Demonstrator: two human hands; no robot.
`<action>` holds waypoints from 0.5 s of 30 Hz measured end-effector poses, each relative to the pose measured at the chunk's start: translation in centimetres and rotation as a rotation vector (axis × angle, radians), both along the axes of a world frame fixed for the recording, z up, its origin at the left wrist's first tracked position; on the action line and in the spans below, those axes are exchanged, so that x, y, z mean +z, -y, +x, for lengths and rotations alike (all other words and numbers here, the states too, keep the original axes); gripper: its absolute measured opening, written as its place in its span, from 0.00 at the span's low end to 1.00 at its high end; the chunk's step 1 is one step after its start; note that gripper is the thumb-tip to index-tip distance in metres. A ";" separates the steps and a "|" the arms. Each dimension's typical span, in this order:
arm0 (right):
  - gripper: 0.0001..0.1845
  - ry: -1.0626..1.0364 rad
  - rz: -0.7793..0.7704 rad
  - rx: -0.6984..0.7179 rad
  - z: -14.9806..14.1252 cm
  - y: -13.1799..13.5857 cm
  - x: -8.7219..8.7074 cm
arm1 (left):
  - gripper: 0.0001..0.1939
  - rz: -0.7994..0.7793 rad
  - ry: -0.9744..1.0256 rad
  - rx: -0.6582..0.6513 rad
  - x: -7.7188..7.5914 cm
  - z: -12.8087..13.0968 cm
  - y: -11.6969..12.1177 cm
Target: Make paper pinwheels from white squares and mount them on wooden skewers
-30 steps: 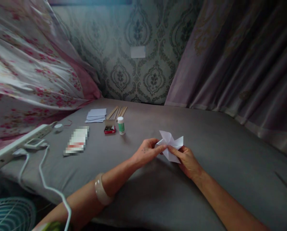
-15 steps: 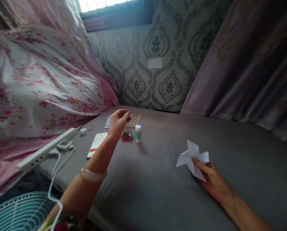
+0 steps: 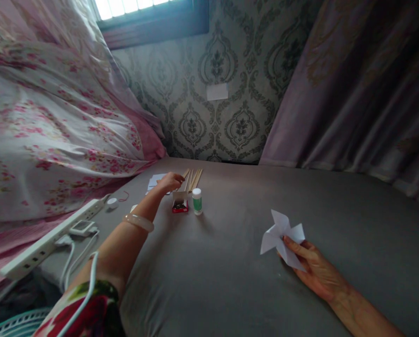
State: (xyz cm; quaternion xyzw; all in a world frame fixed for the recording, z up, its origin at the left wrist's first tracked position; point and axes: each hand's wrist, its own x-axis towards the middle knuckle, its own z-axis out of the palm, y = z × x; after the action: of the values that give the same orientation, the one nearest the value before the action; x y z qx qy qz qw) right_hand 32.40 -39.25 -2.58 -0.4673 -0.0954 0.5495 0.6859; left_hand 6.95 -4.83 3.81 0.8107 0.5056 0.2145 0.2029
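Note:
My right hand (image 3: pixel 312 269) rests on the grey sheet and pinches a white folded paper pinwheel (image 3: pixel 281 236) with thumb and fingers. My left hand (image 3: pixel 170 180) is stretched far forward, fingers curled down over the near ends of a bundle of thin wooden sticks (image 3: pixel 193 177) lying at the back. Whether it grips a stick is unclear. Just in front of that hand stand a small open red box (image 3: pixel 180 205) and a small white bottle with a green label (image 3: pixel 197 201). A stack of white paper squares (image 3: pixel 155 181) lies to the hand's left.
A white power strip (image 3: pixel 51 238) with plugged cables lies on the left edge, near a small white round object (image 3: pixel 112 202). A floral quilt (image 3: pixel 47 126) is heaped on the left, a curtain (image 3: pixel 353 93) hangs on the right, patterned wall behind. A fan grille (image 3: pixel 9 325) shows bottom left.
My left hand let go of the pinwheel and reached forward to the sticks, dropping onto them. My right hand kept the pinwheel and shifted slightly. The view tilted up.

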 end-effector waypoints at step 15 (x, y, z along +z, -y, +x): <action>0.13 0.011 0.033 0.092 0.0 -0.3 -0.1 | 0.19 0.127 -0.443 -0.286 -1.7 6.9 -4.3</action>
State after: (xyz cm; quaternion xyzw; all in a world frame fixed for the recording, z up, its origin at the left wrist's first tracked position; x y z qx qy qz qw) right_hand 32.42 -38.90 -2.67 -0.4540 -0.1296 0.5762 0.6671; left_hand 13.83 -0.52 2.07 0.9121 0.4036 0.0322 0.0645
